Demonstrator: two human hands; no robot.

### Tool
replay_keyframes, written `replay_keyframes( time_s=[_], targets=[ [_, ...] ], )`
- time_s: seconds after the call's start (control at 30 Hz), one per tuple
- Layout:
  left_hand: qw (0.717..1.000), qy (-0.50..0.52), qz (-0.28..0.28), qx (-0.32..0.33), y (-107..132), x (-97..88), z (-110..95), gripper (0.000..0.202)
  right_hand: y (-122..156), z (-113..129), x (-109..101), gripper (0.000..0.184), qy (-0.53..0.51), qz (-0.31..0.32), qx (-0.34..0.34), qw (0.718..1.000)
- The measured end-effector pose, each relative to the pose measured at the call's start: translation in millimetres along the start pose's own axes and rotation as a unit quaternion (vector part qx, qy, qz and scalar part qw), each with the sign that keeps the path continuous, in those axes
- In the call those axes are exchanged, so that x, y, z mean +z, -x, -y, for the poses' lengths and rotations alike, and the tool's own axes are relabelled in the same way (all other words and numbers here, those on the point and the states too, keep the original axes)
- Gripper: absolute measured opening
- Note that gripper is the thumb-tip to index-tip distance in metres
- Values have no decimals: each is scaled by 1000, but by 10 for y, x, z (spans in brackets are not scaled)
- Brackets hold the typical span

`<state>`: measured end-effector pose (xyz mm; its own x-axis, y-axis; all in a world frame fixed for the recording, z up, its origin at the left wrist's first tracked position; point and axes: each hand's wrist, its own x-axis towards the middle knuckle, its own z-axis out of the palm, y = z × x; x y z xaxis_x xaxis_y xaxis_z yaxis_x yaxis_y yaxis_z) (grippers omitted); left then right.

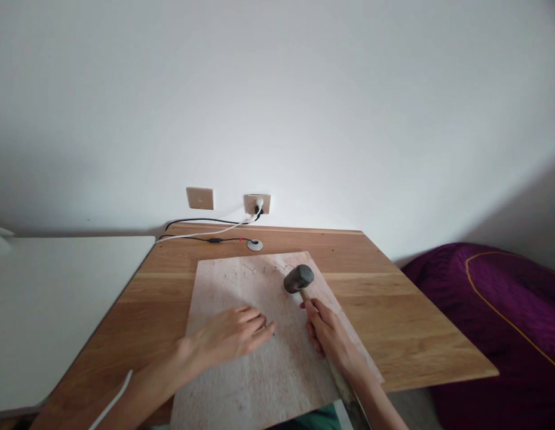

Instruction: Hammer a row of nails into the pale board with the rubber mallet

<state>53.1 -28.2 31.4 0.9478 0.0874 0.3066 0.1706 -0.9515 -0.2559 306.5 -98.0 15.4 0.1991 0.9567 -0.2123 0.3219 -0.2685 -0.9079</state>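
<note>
A pale plywood board (241, 370) lies on a wooden desk (393, 322), with several small nails standing in its far part. My right hand (328, 337) is wrapped round the wooden handle of a hammer, close below its dark rounded head (299, 278), which hovers over the board's far right. My left hand (232, 334) rests on the board's middle, fingers held together and pointing right. The fingertips seem to pinch a tiny nail at their tip, too small to make out for sure.
A white table (57, 298) adjoins the desk on the left. Black and white cables (205, 230) run from a wall socket (257, 203) across the desk's back edge. A purple cushion or beanbag (496, 310) sits at the right. The wall (277, 107) is plain white.
</note>
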Motion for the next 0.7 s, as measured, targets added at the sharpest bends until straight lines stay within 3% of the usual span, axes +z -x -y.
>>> replay_keyframes(
  time_s=[0.2, 0.3, 0.33, 0.4, 0.47, 0.57, 0.7],
  targets=[
    [998, -24, -52, 20, -49, 46, 42, 26, 14, -3, -19, 51, -15, -6, 1, 1000],
    [988, 33, -122, -91, -82, 102, 244, 23, 44, -48, -64, 51, -17, -10, 3, 1000],
    [971, 68, -159, -167, -99, 147, 339, 22, 64, -64, -84, 51, -17, -10, 2, 1000],
    [905, 170, -215, -326, -139, 271, 549, 17, 112, -91, -123, 51, -18, -13, 1, 1000],
    [848, 253, -219, -412, -175, 411, 743, 12, 157, -114, -153, 54, -19, -18, 7, 1000],
    [821, 326, -189, -430, -184, 580, 918, 11, 196, -142, -174, 59, -21, -30, 22, 999],
    [820, 347, -188, -413, -126, 679, 919, 13, 207, -146, -172, 61, -25, -35, 29, 999]
  ],
)
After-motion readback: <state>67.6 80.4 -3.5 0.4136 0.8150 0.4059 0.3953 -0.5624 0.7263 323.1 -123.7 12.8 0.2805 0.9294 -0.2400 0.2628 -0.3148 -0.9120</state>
